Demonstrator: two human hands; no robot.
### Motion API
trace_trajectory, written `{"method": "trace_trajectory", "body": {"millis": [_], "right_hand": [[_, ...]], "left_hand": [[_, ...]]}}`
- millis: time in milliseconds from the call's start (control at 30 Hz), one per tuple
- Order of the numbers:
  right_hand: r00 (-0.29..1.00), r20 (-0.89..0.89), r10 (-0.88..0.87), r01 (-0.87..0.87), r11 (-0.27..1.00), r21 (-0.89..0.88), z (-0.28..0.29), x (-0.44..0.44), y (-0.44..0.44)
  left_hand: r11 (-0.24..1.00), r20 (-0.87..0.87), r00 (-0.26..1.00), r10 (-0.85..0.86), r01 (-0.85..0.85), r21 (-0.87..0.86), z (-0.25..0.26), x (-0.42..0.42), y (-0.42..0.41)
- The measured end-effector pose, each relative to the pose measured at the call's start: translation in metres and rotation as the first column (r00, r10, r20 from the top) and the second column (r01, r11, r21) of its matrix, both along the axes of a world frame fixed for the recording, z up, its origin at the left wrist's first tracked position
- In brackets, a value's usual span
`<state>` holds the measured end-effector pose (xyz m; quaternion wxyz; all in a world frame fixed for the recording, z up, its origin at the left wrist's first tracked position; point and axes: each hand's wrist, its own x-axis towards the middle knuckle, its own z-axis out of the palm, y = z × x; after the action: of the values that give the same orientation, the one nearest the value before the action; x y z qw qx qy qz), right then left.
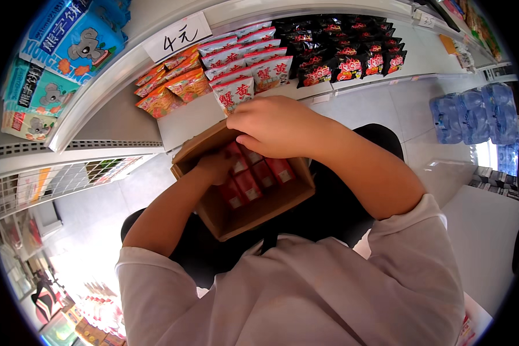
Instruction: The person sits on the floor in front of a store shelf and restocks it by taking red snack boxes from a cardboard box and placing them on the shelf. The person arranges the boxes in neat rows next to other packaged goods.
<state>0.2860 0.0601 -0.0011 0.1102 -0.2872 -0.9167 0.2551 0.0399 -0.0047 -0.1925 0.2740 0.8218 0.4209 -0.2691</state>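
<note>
An open cardboard box (259,214) rests tilted on my lap, close to the shelf edge. Inside it, several red packages (245,182) stand in rows, each with a small pale patch. My left hand (218,166) reaches into the box at the left of these packages. Shadow hides its fingertips, so any hold is unclear. Above the far rim is my right hand (272,125), fingers curled, just in front of a white snack packet with red writing (232,94). Whether it grips the rim or the packet cannot be made out.
On the shelf beyond the box stand orange packets (188,84), white packets (270,73) and black packets (350,68) in rows. Blue biscuit bags (80,45) hang over the upper left shelf. Shrink-wrapped water bottles (475,114) stand on the floor at right.
</note>
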Motion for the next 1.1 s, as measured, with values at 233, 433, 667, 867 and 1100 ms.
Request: {"method": "trace_trajectory", "body": {"millis": [233,433,667,867,1100], "right_hand": [[0.995,0.087,0.038,-0.036,0.999,-0.022,0.003,-0.003,-0.003],[0.998,0.033,0.049,-0.05,0.999,0.017,-0.005,-0.005,-0.007],[0.995,0.072,0.063,-0.061,0.998,-0.025,-0.006,-0.011,-0.006],[0.991,0.106,0.083,-0.079,0.996,-0.042,-0.006,-0.014,-0.01],[0.994,0.072,0.078,-0.077,0.997,-0.008,-0.006,-0.011,-0.007]], "left_hand": [[0.993,-0.109,0.993,-0.045,0.032,-0.113,-0.007,0.014,0.004],[0.969,-0.129,0.991,-0.032,-0.001,-0.246,0.007,0.032,0.004],[0.881,-0.129,0.977,0.167,-0.207,-0.425,-0.016,0.028,0.008],[0.908,0.053,0.975,0.214,-0.179,-0.38,-0.039,0.02,0.011],[0.909,0.159,0.932,0.327,-0.264,-0.324,-0.072,0.017,0.007]]}}
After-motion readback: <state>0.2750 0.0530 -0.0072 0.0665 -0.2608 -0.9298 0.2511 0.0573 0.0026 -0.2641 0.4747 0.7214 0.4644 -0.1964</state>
